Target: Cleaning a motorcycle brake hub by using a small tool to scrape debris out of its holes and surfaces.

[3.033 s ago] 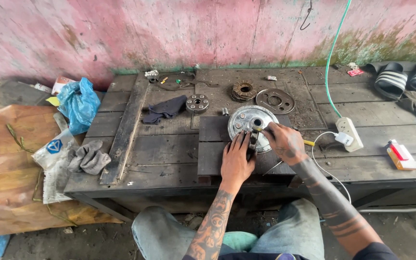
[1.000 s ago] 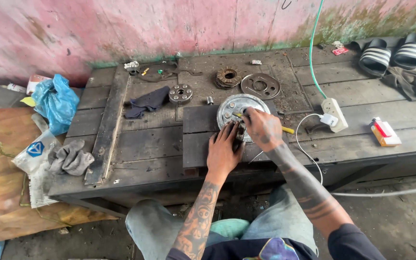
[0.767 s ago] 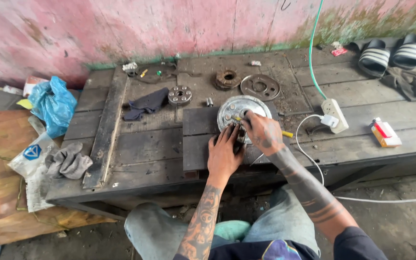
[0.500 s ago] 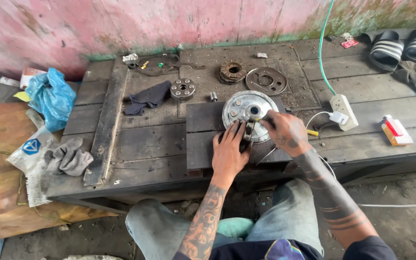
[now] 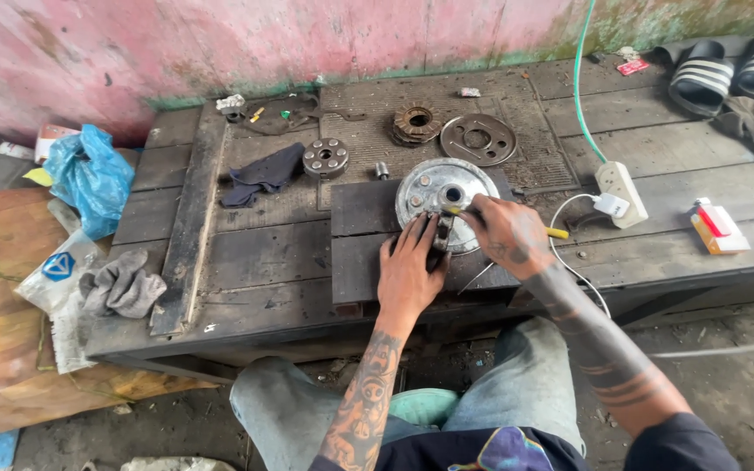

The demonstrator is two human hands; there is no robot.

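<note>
The left hand [image 5: 409, 277] has slid down off the round metal plate [image 5: 443, 197], fingers now at its lower edge.

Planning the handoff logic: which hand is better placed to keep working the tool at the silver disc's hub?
Right, probably. The right hand already grips the yellow-handled tool at the silver disc; the left hand lies flat at its near edge, apparently bracing it.

My left hand [image 5: 410, 272] lies flat, palm down, fingers spread forward, its tattooed forearm straight out from me. My right hand [image 5: 508, 234] is curled, fingers seemingly pinched together, the tattooed forearm angling in from the right.
</note>
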